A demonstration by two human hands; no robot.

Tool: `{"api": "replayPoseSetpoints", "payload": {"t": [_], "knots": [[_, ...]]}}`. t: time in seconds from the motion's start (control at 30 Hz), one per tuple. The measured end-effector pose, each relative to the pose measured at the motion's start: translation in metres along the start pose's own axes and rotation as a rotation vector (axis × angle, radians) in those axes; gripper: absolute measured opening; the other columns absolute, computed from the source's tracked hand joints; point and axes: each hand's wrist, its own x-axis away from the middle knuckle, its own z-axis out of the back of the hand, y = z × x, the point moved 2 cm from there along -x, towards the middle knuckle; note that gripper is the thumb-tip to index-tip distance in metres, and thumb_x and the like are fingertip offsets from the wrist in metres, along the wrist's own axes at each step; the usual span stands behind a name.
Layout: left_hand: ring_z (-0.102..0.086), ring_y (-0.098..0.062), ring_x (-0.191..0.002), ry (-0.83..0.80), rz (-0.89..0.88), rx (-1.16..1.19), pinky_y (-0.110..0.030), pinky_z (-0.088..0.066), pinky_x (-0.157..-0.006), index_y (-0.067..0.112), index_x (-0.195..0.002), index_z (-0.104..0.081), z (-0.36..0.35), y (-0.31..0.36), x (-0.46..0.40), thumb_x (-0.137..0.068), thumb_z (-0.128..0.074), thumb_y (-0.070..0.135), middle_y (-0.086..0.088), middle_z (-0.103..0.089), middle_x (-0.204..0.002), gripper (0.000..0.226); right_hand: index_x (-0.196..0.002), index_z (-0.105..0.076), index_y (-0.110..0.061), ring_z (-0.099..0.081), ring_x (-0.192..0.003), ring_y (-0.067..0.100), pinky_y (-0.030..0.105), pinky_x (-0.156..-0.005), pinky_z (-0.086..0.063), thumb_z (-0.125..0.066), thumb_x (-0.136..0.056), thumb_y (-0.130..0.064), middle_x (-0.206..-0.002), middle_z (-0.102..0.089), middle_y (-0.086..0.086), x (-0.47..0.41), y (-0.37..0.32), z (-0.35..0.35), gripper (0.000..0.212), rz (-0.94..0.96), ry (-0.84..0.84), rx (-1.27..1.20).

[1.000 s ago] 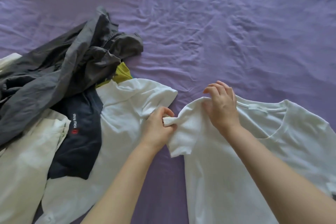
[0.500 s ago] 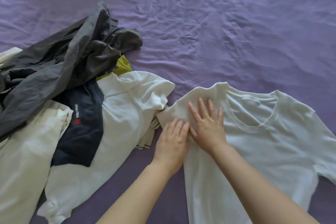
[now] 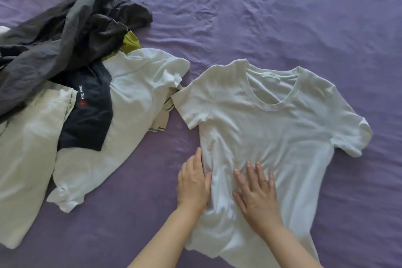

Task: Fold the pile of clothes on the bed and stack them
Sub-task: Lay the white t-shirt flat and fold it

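White cotton T-shirt (image 3: 272,119) lies spread face-up on the purple bedsheet (image 3: 282,17), neckline toward the far side, both short sleeves laid out. Left hand (image 3: 192,185) rests flat with straight fingers along the shirt's left side edge, partly on the sheet. Right hand (image 3: 255,193) presses flat on the shirt's lower body, fingers spread, grasping nothing. Unfolded pile (image 3: 71,85) sits just left of the shirt: grey garment (image 3: 58,37) on top, navy item (image 3: 89,113) with lettering, yellow-green piece (image 3: 130,44), second white shirt (image 3: 128,104), cream garment (image 3: 24,159).
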Motion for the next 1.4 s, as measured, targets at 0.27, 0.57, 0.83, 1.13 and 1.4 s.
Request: {"api": "replayPoseSetpoints", "payload": {"t": [0.27,0.57,0.83,1.13,1.4], "knots": [[-0.059,-0.012,-0.078,-0.192,0.389,0.288,-0.030,-0.046,-0.070,0.021,-0.102,-0.059,-0.027,-0.006,0.060,-0.087,-0.061,0.034,0.009,-0.061,-0.077,0.020,-0.135,-0.052,-0.018,-0.036,-0.133,0.044,0.062,-0.102,-0.031,-0.074,-0.075,-0.004,-0.144,-0.042,0.018,0.047,0.030,0.008,0.065,-0.118,-0.041,-0.008],[-0.047,-0.020,-0.071,0.042,0.449,0.446,-0.035,-0.034,-0.060,0.013,-0.081,-0.046,-0.009,-0.015,0.096,-0.095,-0.044,0.026,0.001,-0.050,-0.075,0.019,-0.131,-0.055,-0.007,-0.044,-0.125,0.049,0.061,-0.086,-0.045,-0.083,-0.068,-0.007,-0.138,-0.042,0.033,0.106,0.067,-0.003,0.069,-0.318,0.027,-0.112],[-0.067,-0.020,-0.086,-0.234,0.393,0.572,-0.038,-0.055,-0.073,0.017,-0.095,-0.062,-0.006,-0.054,0.129,-0.087,-0.064,0.024,-0.002,-0.069,-0.097,0.011,-0.151,-0.015,-0.024,-0.043,-0.119,0.039,0.048,-0.087,-0.043,-0.052,-0.093,-0.012,-0.150,-0.024,0.019,0.128,0.045,-0.010,0.070,-0.633,0.045,-0.357],[-0.051,-0.021,-0.064,-0.059,0.378,0.587,-0.028,-0.045,-0.045,0.001,-0.090,-0.053,-0.009,-0.072,0.163,-0.095,-0.048,0.022,-0.010,-0.055,-0.082,0.022,-0.099,-0.045,-0.005,-0.046,-0.078,0.026,0.033,-0.062,-0.029,-0.057,-0.088,-0.011,-0.099,-0.059,0.019,0.182,0.055,-0.003,0.017,-0.849,0.231,-0.787],[-0.054,-0.029,-0.103,-0.025,0.383,-0.222,-0.035,-0.040,-0.076,0.021,-0.108,-0.053,-0.014,-0.081,0.170,-0.089,-0.050,0.024,-0.005,-0.060,-0.108,0.019,-0.137,-0.035,-0.012,-0.053,-0.111,0.035,0.041,-0.083,-0.042,-0.060,-0.088,-0.026,-0.126,-0.055,0.013,0.211,0.077,-0.016,0.056,-0.846,0.093,-0.569]]}}
